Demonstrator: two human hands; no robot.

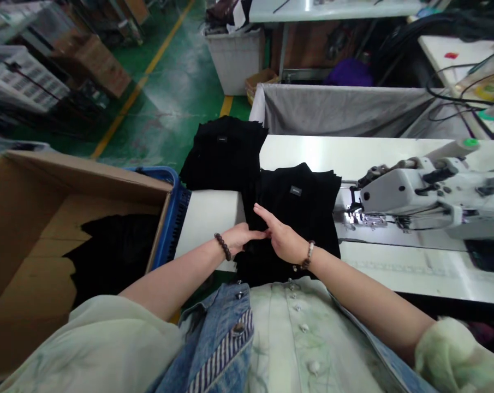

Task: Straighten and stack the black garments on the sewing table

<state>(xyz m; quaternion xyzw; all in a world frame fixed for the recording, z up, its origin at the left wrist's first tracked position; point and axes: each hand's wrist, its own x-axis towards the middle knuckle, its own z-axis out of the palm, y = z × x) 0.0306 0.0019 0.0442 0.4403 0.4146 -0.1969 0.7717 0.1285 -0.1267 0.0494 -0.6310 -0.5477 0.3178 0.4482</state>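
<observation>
Black fabric pieces (312, 213) with a small grey label (296, 190) lie on the white sewing table in front of me. My left hand (242, 236) is at their left edge, thumb stretched over the top and the other fingers mostly hidden, seemingly gripping the edge. Touching or nearly touching that thumb, my right hand (285, 240) rests on the fabric with its fingers extended and holds nothing. Farther back and to the left is a second black fabric pile (226, 155), also bearing a small label.
A white sewing machine (410, 191) stands right of the fabric on the table (414, 278). To my left, a cardboard box (29, 256) with black fabric inside adjoins a blue basket (165, 232). Beyond the table sits a grey cloth-lined bin (345, 109).
</observation>
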